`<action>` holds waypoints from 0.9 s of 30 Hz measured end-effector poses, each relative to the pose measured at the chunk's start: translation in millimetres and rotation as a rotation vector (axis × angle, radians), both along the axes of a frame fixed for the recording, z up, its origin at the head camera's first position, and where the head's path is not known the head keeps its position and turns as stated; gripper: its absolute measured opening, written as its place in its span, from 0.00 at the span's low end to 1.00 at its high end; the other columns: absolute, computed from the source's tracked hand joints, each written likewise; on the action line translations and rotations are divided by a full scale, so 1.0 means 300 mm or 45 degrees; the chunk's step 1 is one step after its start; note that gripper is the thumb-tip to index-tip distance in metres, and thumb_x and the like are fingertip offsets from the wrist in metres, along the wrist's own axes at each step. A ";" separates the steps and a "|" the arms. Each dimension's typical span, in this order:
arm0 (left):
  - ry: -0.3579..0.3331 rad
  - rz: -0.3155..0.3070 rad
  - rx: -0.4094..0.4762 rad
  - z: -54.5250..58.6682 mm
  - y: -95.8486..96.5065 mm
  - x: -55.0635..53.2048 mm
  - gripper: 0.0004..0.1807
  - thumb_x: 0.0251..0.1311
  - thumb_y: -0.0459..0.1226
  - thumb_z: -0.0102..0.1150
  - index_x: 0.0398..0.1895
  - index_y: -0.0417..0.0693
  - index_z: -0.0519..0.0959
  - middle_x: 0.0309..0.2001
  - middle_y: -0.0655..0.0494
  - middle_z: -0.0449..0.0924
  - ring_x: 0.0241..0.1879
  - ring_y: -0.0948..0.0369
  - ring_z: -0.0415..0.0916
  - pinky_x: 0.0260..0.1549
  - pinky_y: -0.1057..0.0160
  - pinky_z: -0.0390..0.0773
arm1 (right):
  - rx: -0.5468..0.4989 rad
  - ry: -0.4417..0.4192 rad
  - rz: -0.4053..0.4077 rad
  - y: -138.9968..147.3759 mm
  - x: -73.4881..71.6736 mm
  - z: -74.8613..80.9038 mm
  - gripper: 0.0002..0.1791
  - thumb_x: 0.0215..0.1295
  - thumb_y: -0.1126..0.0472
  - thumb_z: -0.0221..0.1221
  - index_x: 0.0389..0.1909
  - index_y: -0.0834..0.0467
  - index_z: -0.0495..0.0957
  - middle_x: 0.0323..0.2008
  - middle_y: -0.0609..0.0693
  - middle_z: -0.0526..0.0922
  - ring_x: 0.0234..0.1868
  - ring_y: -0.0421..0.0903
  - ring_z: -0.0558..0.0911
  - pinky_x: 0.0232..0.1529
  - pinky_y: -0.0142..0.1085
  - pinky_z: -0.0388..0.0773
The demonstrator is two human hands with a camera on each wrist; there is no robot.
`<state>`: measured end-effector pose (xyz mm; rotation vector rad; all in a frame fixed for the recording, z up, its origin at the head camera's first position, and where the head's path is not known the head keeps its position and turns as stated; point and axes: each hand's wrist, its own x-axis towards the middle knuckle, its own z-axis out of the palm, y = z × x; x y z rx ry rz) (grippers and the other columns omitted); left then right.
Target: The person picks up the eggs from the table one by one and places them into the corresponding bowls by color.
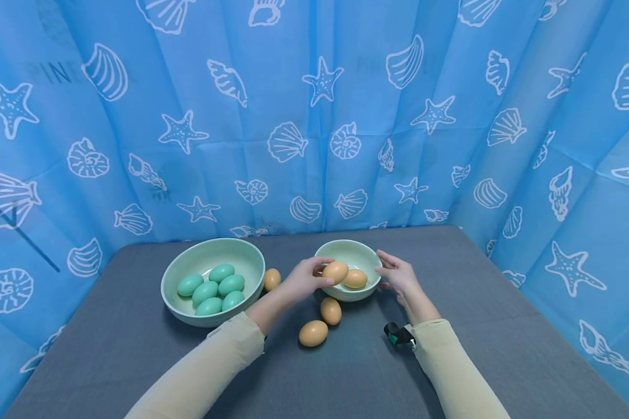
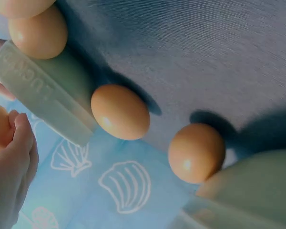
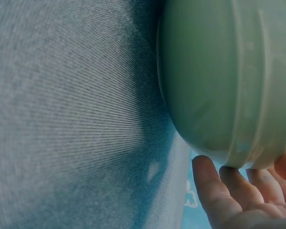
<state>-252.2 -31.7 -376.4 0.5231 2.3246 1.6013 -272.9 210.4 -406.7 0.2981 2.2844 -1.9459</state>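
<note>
My left hand (image 1: 304,280) pinches a brown egg (image 1: 336,272) between thumb and fingers, over the left side of the small pale green bowl (image 1: 352,295). Another brown egg (image 1: 355,279) lies inside that bowl. My right hand (image 1: 401,281) grips the bowl's right rim, with fingertips (image 3: 206,167) along the outer wall and the thumb over the edge. Two brown eggs, one nearer (image 1: 313,333) and one beside the bowl (image 1: 331,311), rest on the table in front. A further brown egg (image 2: 120,112), behind my left hand in the head view, shows in the left wrist view.
A larger pale green bowl (image 1: 214,319) on the left holds several green eggs (image 1: 205,293). One brown egg (image 1: 272,279) lies against its right side. Grey cloth covers the table (image 1: 482,326), and a blue shell-patterned curtain (image 1: 304,116) hangs behind it.
</note>
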 end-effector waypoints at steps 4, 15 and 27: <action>0.012 -0.030 -0.018 0.000 0.031 -0.020 0.27 0.68 0.28 0.59 0.70 0.37 0.69 0.66 0.38 0.73 0.67 0.44 0.70 0.59 0.51 0.79 | 0.010 0.005 0.003 0.000 -0.001 -0.003 0.30 0.77 0.68 0.49 0.78 0.59 0.57 0.77 0.58 0.57 0.76 0.58 0.60 0.66 0.54 0.72; 0.089 -0.154 -0.134 -0.003 0.080 -0.082 0.26 0.66 0.28 0.60 0.67 0.35 0.72 0.67 0.41 0.73 0.68 0.45 0.68 0.65 0.50 0.73 | -0.003 0.006 0.005 0.001 0.008 0.000 0.31 0.77 0.68 0.50 0.77 0.60 0.57 0.77 0.58 0.56 0.77 0.58 0.59 0.67 0.54 0.71; 0.112 -0.392 -0.433 -0.020 0.121 -0.150 0.23 0.66 0.28 0.60 0.65 0.36 0.74 0.66 0.43 0.74 0.68 0.46 0.70 0.66 0.50 0.72 | 0.011 0.026 0.002 0.002 -0.002 -0.003 0.30 0.76 0.68 0.50 0.77 0.60 0.58 0.76 0.59 0.57 0.76 0.58 0.62 0.65 0.53 0.74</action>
